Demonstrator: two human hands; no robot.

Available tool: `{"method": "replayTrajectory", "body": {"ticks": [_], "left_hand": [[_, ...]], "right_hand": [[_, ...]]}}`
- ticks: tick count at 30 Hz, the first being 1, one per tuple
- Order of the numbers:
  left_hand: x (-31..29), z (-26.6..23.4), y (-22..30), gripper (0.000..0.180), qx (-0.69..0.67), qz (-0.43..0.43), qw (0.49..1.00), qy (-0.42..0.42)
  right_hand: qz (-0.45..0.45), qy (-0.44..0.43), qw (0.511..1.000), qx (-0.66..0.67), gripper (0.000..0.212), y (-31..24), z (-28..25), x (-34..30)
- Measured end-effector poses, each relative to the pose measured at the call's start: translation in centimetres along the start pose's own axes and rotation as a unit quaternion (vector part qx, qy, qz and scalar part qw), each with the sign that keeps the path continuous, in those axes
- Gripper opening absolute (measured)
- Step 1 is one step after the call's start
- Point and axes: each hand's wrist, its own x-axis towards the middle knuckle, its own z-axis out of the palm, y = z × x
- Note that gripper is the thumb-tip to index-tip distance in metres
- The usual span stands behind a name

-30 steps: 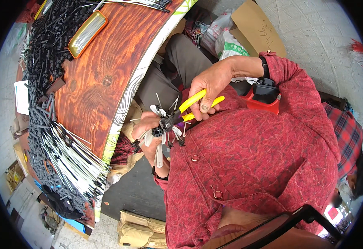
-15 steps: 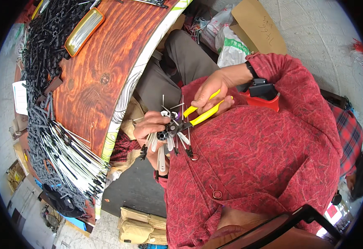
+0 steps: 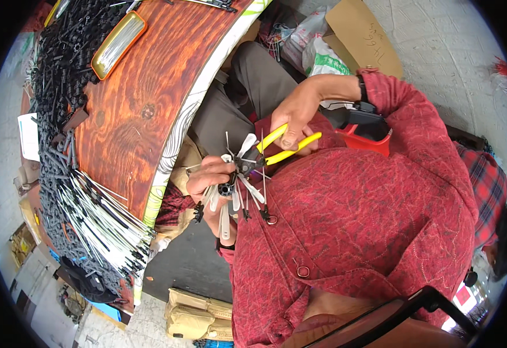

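My left hand point(image 3: 208, 175) is closed around a small black hub point(image 3: 226, 189). White paddle-shaped blades point(image 3: 225, 223) and thin rods stick out of it on several sides, some ending in black clips point(image 3: 264, 212). Yellow-handled pliers point(image 3: 293, 152) are in my right hand point(image 3: 301, 116), whose fingers wrap the two spread handles. The dark jaws lie among the blades at the hub's right side; what they touch, if anything, I cannot make out. One white blade point(image 3: 247, 144) points up beside the jaws.
On the wooden table point(image 3: 140, 110) at left lie a heap of black plastic parts point(image 3: 62, 69), a bundle of white rods point(image 3: 100, 223) and an orange-rimmed tray point(image 3: 119, 46) of thin pieces. A red container point(image 3: 369, 138) is beyond my right wrist. Plastic bags point(image 3: 324, 61) and a cardboard box point(image 3: 363, 35) stand behind.
The pliers' handles have spread farther apart, and the jaws have shifted up and right from the hub. A white blade above the hub now shows. My left hand stays nearly in place.
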Motion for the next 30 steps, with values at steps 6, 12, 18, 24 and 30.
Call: {"method": "replayTrajectory", "body": {"ticks": [6,12,18,24,30], "left_hand": [[-0.8,0.5,0.4,0.042,0.033,-0.017,0.998,0.052],[0.3,1.4,1.4,0.034,0.063,-0.036,0.997,0.023],[1.3,2.5,2.0,0.043,0.061,-0.057,0.996,0.038],[0.5,2.2,1.2,0.041,0.026,-0.063,0.996,0.063],[0.2,1.8,1.3,0.042,0.075,-0.081,0.993,0.049]], "right_hand": [[-0.004,0.139,0.978,-0.154,0.043,-3.1,3.3,-2.8],[-0.069,0.236,0.908,-0.339,0.044,-3.9,5.5,-2.9],[-0.046,0.264,0.863,-0.428,0.047,-5.4,6.0,-3.6],[-0.005,0.252,0.849,-0.465,0.050,-6.9,6.5,-4.1],[-0.079,0.297,0.822,-0.480,0.048,-6.1,6.8,-3.8]]}}
